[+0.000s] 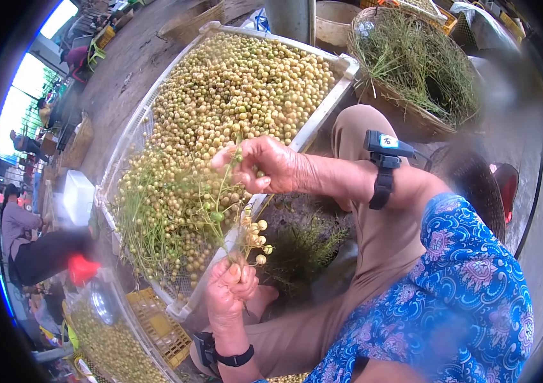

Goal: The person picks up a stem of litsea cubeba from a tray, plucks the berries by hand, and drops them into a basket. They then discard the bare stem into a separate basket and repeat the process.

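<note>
Closed fingers of my left hand [230, 285] grip the lower stems of a thin green sprig [218, 217]. Small round fruits [256, 240], pale yellow, hang beside that hand. Higher up, my right hand [255, 167] is curled with its fingertips at the sprig's upper stem, and a small green fruit shows between its fingers. Both hands are over the near edge of a white-rimmed mesh tray [328, 107]. Many loose yellowish round fruits [239, 83] fill the tray, with a heap of leafy green stems [150, 217] on its lower left part.
A wicker basket [405, 113] of cut green stems stands at the upper right. Cut greenery [303, 255] lies on the ground between my legs. At lower left are a yellow crate [156, 322] and another fruit-filled container [108, 335]. Other people sit along the left.
</note>
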`<state>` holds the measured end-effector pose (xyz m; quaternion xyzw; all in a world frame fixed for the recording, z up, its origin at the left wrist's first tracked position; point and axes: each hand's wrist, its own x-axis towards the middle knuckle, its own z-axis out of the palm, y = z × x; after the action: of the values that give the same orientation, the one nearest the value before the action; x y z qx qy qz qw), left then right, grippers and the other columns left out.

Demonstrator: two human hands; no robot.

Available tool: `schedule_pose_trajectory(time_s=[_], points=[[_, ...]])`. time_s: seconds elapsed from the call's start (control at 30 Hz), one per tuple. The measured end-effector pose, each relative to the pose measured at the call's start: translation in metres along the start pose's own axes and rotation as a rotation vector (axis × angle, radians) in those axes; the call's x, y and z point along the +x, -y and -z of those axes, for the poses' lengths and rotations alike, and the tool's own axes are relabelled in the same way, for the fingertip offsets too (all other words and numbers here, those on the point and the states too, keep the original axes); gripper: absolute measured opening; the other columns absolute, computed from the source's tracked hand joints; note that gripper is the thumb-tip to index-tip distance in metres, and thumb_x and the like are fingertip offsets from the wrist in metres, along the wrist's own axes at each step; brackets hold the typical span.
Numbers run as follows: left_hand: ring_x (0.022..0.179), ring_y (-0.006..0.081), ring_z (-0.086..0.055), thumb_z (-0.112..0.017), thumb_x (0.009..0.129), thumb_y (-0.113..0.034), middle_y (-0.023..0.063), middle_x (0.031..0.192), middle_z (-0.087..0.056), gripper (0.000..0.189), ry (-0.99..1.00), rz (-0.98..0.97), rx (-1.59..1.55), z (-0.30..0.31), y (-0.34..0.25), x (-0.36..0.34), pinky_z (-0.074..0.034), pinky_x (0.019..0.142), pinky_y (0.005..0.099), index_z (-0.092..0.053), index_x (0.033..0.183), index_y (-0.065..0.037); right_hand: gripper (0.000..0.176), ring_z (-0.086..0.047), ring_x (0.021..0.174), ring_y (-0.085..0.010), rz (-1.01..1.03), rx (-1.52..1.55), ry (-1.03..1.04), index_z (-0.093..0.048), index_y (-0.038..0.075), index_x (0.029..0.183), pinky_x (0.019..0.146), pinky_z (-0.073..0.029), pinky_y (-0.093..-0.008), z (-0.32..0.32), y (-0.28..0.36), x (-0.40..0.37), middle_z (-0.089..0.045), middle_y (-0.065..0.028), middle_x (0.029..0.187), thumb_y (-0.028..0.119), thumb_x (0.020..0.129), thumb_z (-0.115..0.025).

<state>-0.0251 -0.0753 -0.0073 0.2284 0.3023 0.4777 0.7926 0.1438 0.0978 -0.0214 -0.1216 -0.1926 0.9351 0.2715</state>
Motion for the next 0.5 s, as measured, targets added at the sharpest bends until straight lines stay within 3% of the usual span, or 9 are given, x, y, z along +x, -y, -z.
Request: schedule_pose_trajectory(time_s=[0.07,0.1,0.33,0.4,0.43,0.5], points=[[0.037,0.0046,-0.021,-0.051,0.083,-0.018,-0.0026,0.046,-0.028,0.021,-0.015,-0.009,0.004,0.001,0.001,0.0,-0.014,0.034,0.0192,-0.043,0.073,-0.002,0.023,-0.041,0.044,-0.0085,-0.091,-0.002,0.174,-0.053,-0.002,0.089,0.029,-0.027,-0.0189,0.007,-0.004,0.005,-0.049,-0.0083,0.064,0.017,0.079,-0.045],[0.037,0.0046,-0.021,-0.05,0.083,-0.018,-0.0024,0.046,-0.029,0.021,-0.007,0.02,-0.014,0.003,0.002,0.0,-0.014,0.034,0.019,-0.042,0.072,-0.002,0.028,-0.041,0.043,-0.0085,-0.078,-0.02,0.175,-0.051,-0.003,0.096,0.03,-0.028,-0.018,-0.003,-0.002,-0.001,-0.048,-0.0075,0.063,0.019,0.08,-0.045],[0.037,0.0041,-0.02,-0.05,0.083,-0.017,-0.0022,0.046,-0.028,0.022,0.011,0.049,-0.001,0.002,-0.001,0.0,-0.014,0.033,0.0187,-0.041,0.07,-0.002,0.026,-0.039,0.042,-0.0055,0.003,-0.078,0.194,-0.048,-0.001,0.103,0.032,-0.029,-0.0158,-0.017,0.006,-0.008,-0.047,-0.0028,0.062,0.015,0.083,-0.048],[0.036,0.004,-0.02,-0.05,0.083,-0.017,-0.0024,0.046,-0.028,0.022,0.006,0.044,-0.01,0.001,0.0,-0.001,-0.013,0.033,0.0187,-0.041,0.071,-0.002,0.024,-0.039,0.042,-0.004,0.012,-0.143,0.327,-0.049,0.001,0.102,0.033,-0.029,-0.0153,-0.009,0.008,-0.003,-0.05,-0.0014,0.064,0.013,0.082,-0.052],[0.036,0.0038,-0.019,-0.05,0.083,-0.018,-0.0026,0.046,-0.028,0.022,-0.001,0.039,-0.021,0.001,0.0,-0.001,-0.013,0.033,0.0187,-0.041,0.071,-0.002,0.024,-0.039,0.042,-0.004,0.013,-0.143,0.324,-0.049,0.001,0.102,0.033,-0.029,-0.0153,-0.006,0.008,0.001,-0.05,-0.0014,0.064,0.013,0.082,-0.052],[0.036,0.0037,-0.019,-0.051,0.083,-0.019,-0.0028,0.046,-0.027,0.022,0.002,0.043,-0.031,0.001,0.001,-0.001,-0.013,0.033,0.0187,-0.042,0.071,-0.002,0.024,-0.039,0.042,-0.0033,0.191,-0.342,0.098,-0.05,0.003,0.1,0.033,-0.029,-0.015,-0.002,0.008,0.008,-0.054,-0.0003,0.067,0.014,0.08,-0.056]])
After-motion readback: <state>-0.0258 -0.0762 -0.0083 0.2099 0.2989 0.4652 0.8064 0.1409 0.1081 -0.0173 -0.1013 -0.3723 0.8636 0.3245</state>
